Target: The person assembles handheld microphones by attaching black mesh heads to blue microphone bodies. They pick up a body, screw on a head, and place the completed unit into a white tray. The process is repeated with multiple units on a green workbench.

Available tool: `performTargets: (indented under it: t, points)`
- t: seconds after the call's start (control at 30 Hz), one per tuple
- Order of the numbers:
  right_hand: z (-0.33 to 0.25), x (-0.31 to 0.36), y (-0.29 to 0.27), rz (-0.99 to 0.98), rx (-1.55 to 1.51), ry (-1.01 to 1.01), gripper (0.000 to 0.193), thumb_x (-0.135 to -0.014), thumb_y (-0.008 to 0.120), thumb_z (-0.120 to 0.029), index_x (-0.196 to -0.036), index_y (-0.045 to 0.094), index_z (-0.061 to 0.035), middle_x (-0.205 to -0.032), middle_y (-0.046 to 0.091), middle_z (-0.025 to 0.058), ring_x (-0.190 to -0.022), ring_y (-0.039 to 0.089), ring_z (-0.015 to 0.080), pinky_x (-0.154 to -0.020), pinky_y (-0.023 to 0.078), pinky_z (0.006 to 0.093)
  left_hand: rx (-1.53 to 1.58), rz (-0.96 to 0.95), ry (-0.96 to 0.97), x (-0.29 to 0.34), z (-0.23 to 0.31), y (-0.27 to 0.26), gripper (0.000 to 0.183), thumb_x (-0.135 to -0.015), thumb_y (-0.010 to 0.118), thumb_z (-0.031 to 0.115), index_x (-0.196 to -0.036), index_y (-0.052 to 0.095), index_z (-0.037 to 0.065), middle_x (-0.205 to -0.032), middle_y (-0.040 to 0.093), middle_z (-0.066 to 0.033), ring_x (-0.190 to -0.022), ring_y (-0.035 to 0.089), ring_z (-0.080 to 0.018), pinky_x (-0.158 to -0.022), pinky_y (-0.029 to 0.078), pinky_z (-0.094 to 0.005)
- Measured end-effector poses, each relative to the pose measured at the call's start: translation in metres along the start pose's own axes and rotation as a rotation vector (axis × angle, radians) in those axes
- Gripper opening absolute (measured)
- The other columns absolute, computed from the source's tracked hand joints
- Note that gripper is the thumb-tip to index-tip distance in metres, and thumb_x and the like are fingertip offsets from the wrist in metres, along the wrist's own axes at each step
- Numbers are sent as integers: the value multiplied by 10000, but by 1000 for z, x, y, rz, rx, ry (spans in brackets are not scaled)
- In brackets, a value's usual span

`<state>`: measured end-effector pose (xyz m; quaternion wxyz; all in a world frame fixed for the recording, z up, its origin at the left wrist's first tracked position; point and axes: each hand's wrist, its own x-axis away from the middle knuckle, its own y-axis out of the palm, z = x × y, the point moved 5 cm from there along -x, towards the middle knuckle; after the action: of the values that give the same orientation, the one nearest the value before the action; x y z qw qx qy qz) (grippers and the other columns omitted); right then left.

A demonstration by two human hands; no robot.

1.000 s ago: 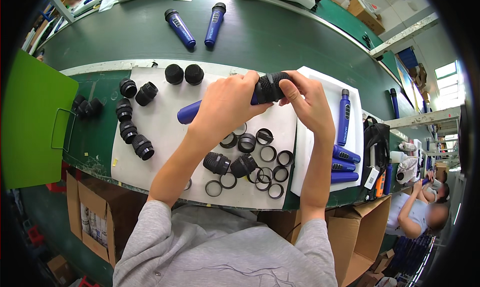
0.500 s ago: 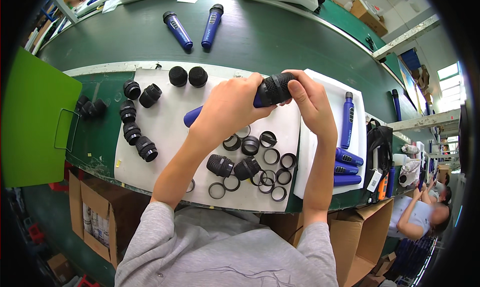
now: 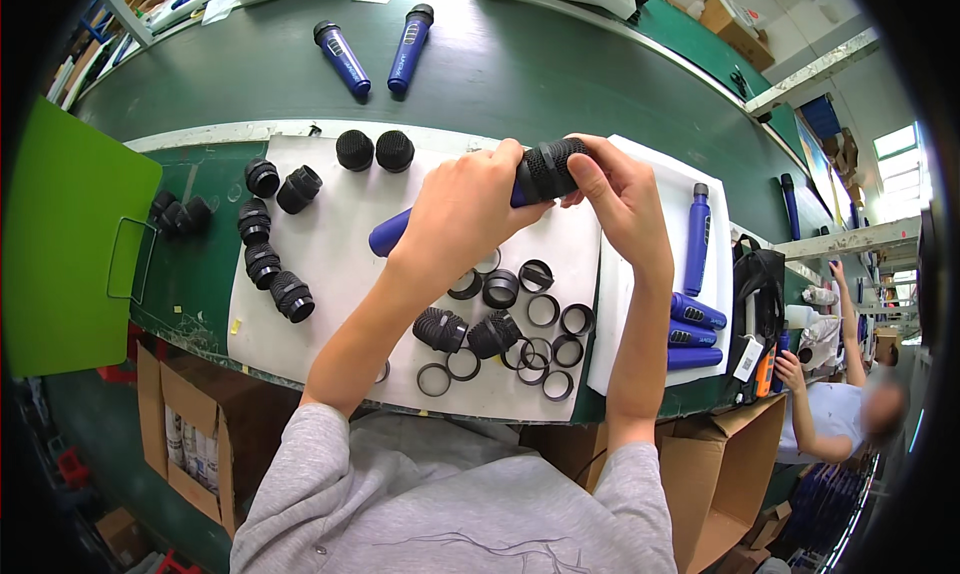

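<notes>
Blue microphone (image 3: 391,233) | left hand (image 3: 463,206) wrapped round it | right hand (image 3: 622,196) gripping its black head (image 3: 546,171) | forearms (image 3: 362,326) converging

The left hand (image 3: 465,202) hides the middle of the held microphone (image 3: 546,172), and some fingers of the right hand (image 3: 622,194) pass out of sight behind it. The left forearm (image 3: 355,324) covers most of 1 ring (image 3: 385,372), and the right sleeve (image 3: 635,494) hides part of a cardboard box (image 3: 715,474). The dark fisheye rim cuts off the green panel (image 3: 75,244); the lower edge crops the grey shirt (image 3: 450,504). A co-worker's head (image 3: 884,406) is blurred, and the markings on the 2 far microphones (image 3: 410,49) are too small to read.
</notes>
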<state>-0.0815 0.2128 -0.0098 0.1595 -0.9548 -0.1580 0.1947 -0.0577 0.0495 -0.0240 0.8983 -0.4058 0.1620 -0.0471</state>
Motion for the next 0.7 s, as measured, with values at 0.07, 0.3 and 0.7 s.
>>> performTargets:
  t: [0.07, 0.3, 0.7]
  points:
    - [4, 0, 0, -18, -16, 43, 395, -1008, 611, -339, -1050, 666, 50, -747, 671, 72, -656, 640, 120, -615, 523, 265, -4, 6, 0, 0, 1, 0, 380, -776, 809, 257, -912, 567, -1, -749, 674, -190, -721, 690, -358, -656, 546, -437]
    - [8, -1, 2, -14, -32, 86, 421, -1006, 610, -364, -1030, 677, 50, -714, 660, 64, -635, 629, 109, -594, 508, 255, -57, 21, 17, 0, 1, -2, 396, -772, 818, 280, -911, 572, 2, -743, 672, -182, -702, 687, -349, -644, 543, -432]
    - [13, -2, 4, 28, -30, 171, 452, -998, 611, -405, -946, 707, 34, -628, 637, 50, -547, 607, 90, -512, 471, 239, -64, 48, -10, 0, 4, -1, 405, -776, 831, 301, -898, 582, 5, -755, 675, -184, -697, 690, -354, -631, 541, -429]
